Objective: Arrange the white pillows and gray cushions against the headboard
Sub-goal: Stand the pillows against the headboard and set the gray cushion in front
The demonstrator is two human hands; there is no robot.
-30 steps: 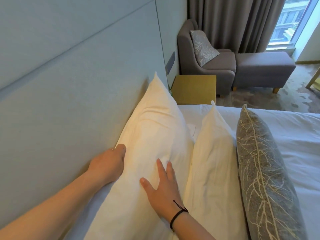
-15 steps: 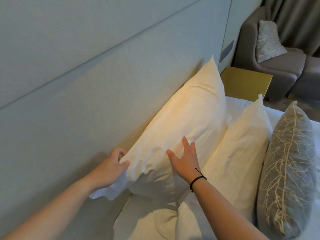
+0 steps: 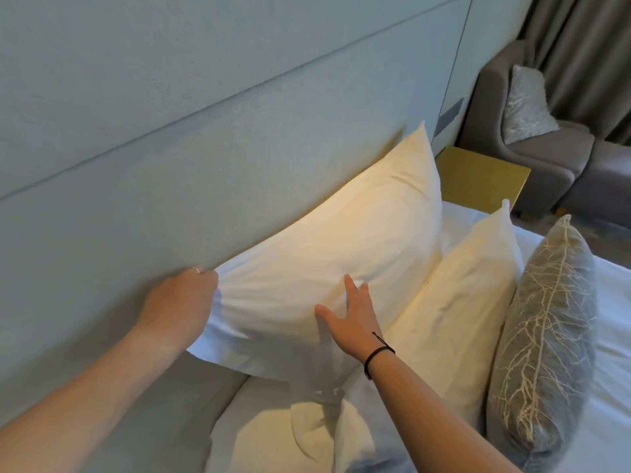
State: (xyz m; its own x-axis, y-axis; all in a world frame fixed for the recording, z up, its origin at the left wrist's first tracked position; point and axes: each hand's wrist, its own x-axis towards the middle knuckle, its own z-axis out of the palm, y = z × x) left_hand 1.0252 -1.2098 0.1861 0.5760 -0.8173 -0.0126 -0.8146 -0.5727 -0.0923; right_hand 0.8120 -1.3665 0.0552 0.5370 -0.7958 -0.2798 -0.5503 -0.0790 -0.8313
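Note:
A large white pillow (image 3: pixel 341 240) leans against the pale padded headboard (image 3: pixel 170 148). My left hand (image 3: pixel 181 302) grips its near end, fingers tucked behind it at the headboard. My right hand (image 3: pixel 351 315) lies flat on the pillow's front, fingers spread, a black band on the wrist. A second white pillow (image 3: pixel 467 295) stands upright just in front of the first. A gray cushion (image 3: pixel 546 336) with a pale branch pattern stands upright in front of that. Another white pillow (image 3: pixel 283 435) lies lower, near my arms.
A yellow bedside table (image 3: pixel 485 179) stands past the pillows. Behind it is a gray armchair (image 3: pixel 532 155) holding a patterned cushion (image 3: pixel 526 104), with dark curtains (image 3: pixel 580 46) beyond. White bedding (image 3: pixel 611 387) covers the mattress at right.
The view has swung left and drawn nearer the headboard. The large pillow's near end has been lifted and pressed closer to the headboard; my left hand rose with it.

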